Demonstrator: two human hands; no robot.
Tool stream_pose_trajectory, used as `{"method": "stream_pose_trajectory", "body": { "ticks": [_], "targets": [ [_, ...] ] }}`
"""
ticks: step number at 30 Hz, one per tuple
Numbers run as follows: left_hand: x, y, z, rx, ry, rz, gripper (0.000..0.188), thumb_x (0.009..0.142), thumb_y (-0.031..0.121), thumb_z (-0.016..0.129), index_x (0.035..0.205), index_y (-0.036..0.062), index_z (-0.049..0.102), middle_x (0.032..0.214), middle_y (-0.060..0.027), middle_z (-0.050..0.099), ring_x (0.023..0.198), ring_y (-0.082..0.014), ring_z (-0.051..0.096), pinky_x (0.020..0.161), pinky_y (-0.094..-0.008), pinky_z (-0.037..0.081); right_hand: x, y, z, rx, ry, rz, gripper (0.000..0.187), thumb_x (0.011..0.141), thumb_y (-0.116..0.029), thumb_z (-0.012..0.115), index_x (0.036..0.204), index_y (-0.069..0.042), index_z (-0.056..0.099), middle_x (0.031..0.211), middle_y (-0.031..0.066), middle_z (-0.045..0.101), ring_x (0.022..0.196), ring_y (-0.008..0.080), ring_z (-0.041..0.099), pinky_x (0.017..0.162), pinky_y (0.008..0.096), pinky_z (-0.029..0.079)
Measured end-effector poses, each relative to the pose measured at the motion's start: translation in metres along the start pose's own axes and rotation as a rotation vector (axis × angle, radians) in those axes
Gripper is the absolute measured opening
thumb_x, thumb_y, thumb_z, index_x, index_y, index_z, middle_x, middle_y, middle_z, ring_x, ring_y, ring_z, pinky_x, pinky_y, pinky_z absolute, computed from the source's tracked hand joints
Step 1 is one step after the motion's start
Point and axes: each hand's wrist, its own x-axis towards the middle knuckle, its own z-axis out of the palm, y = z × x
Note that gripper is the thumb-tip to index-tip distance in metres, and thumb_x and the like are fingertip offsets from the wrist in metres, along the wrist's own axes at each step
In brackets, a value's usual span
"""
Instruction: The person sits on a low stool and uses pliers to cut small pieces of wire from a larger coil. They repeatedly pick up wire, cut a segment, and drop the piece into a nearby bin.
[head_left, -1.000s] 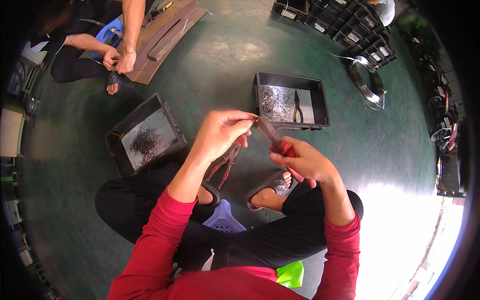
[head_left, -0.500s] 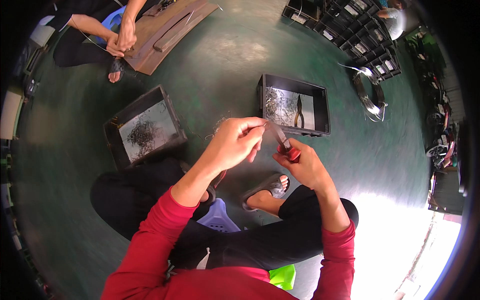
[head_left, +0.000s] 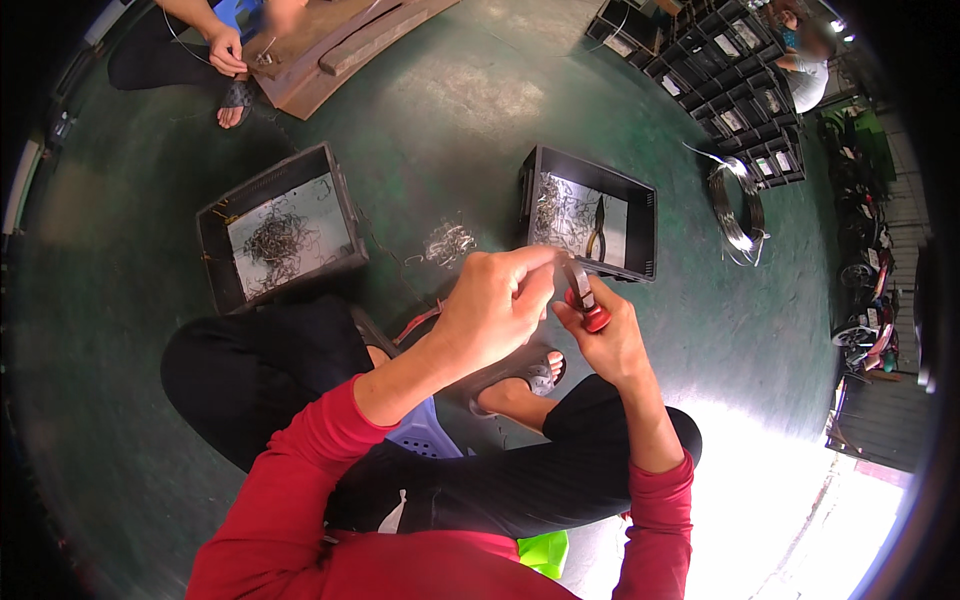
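Note:
My right hand (head_left: 612, 335) is closed round the red handles of a pair of pliers (head_left: 581, 290). The pliers' metal jaws point up and to the left, at the fingertips of my left hand (head_left: 500, 300). That hand is pinched, thumb against fingers; whatever sits between them is too small to make out. Just beyond my left hand, a small heap of bent wire pieces (head_left: 448, 242) lies on the green floor. More wire pieces (head_left: 280, 237) are piled in the black crate (head_left: 350, 200) at the left.
The right black crate (head_left: 648, 235) holds bent wire pieces and a second pair of pliers (head_left: 597, 230). A wire coil (head_left: 735, 210) lies near stacked black crates (head_left: 735, 95). Another person's hand (head_left: 226, 50) is by a brown board (head_left: 310, 85). Beneath me is a purple stool (head_left: 425, 432).
Both my hands and the pliers have shifted slightly right, and the jaws point more upright. The wire heap on the floor shows more fully. The other person's hands have moved apart.

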Motion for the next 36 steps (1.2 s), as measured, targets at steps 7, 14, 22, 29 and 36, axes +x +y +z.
{"method": "stream_pose_trajectory", "body": {
  "ticks": [7, 14, 22, 29, 36],
  "targets": [
    [0.000, -0.004, 0.003, -0.002, 0.020, -0.004, 0.026, 0.098, 0.010, 0.048, 0.114, -0.0036, 0.063, 0.059, -0.0024, 0.054, 0.046, -0.0052, 0.050, 0.041, -0.0220, 0.038, 0.001, 0.001, 0.000, -0.035, 0.023, 0.004, 0.021, 0.082, -0.011, 0.072, 0.083, 0.000, 0.054, 0.061, 0.0126, 0.056, 0.051, 0.0237, 0.049, 0.053, 0.0359, 0.042],
    [0.000, -0.005, 0.005, -0.035, 0.008, -0.032, 0.025, 0.098, 0.009, 0.048, 0.113, -0.0040, 0.063, 0.062, -0.0027, 0.055, 0.047, -0.0060, 0.051, 0.042, -0.0229, 0.039, 0.000, 0.006, 0.000, -0.049, 0.024, 0.010, 0.021, 0.082, -0.012, 0.072, 0.088, 0.000, 0.056, 0.066, 0.0143, 0.059, 0.054, 0.0263, 0.052, 0.056, 0.0365, 0.044],
    [0.052, -0.070, -0.013, 0.341, -0.060, -0.244, 0.026, 0.094, 0.007, 0.050, 0.116, 0.0013, 0.063, 0.067, -0.0084, 0.064, 0.052, -0.0125, 0.062, 0.049, -0.0287, 0.049, -0.010, 0.026, -0.039, -0.260, -0.308, 0.353, 0.021, 0.083, -0.016, 0.066, 0.094, 0.001, 0.058, 0.079, 0.0183, 0.066, 0.072, 0.0350, 0.064, 0.069, 0.0408, 0.050],
    [0.169, -0.109, 0.065, 0.554, -0.180, -0.045, 0.033, 0.093, 0.027, 0.057, 0.106, -0.0023, 0.062, 0.081, -0.0152, 0.069, 0.066, -0.0214, 0.069, 0.062, -0.0337, 0.053, -0.032, 0.044, -0.047, -0.561, -0.367, 0.355, 0.018, 0.075, -0.006, 0.061, 0.091, 0.000, 0.059, 0.082, 0.0227, 0.065, 0.080, 0.0417, 0.063, 0.072, 0.0480, 0.050],
    [0.252, -0.158, 0.028, 0.556, -0.002, 0.065, 0.033, 0.088, 0.030, 0.063, 0.108, 0.0030, 0.067, 0.096, -0.0165, 0.071, 0.093, -0.0274, 0.069, 0.082, -0.0349, 0.053, -0.048, 0.054, -0.056, -0.639, -0.240, 0.302, 0.014, 0.074, -0.002, 0.060, 0.087, -0.001, 0.056, 0.082, 0.0184, 0.064, 0.079, 0.0371, 0.063, 0.070, 0.0470, 0.049]
  ]
}}
